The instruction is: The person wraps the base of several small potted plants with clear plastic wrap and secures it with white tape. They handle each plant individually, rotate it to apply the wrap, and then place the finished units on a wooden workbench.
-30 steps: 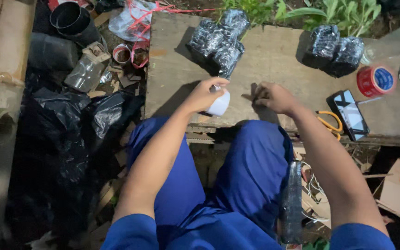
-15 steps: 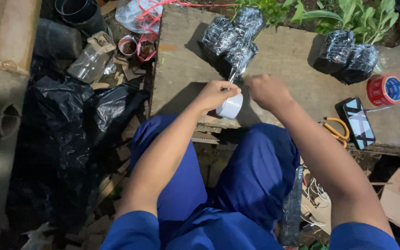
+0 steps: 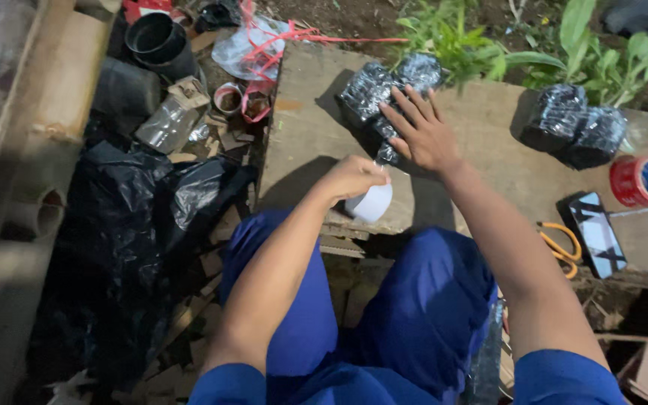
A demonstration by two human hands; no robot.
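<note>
head view: the left hand [image 3: 355, 178] was clenched around a white roll [image 3: 371, 202], holding it at the near edge of the counter [image 3: 301, 142], probably so it stayed ready over the lap. the right hand [image 3: 423, 133] lay flat with its fingers spread, released and grasping nothing, pressing on the nearer black bundles [image 3: 384, 94] in the middle of the counter, seemingly to steady them. a second pair of black bundles [image 3: 575, 124] sat well apart to the right, near a red tape roll [image 3: 643, 180]. a phone [image 3: 598, 234] lay by the counter's near edge, with orange scissors [image 3: 560, 246] just beside it. black plastic sheeting [image 3: 129, 217] and a black pot [image 3: 157, 37] lay on the ground to the left.

compared with half a second earlier, the right hand had left the roll, where both hands had met, and had reached forward onto the bundles; its fingers had opened. the left hand had kept the roll in about the same place.
</note>
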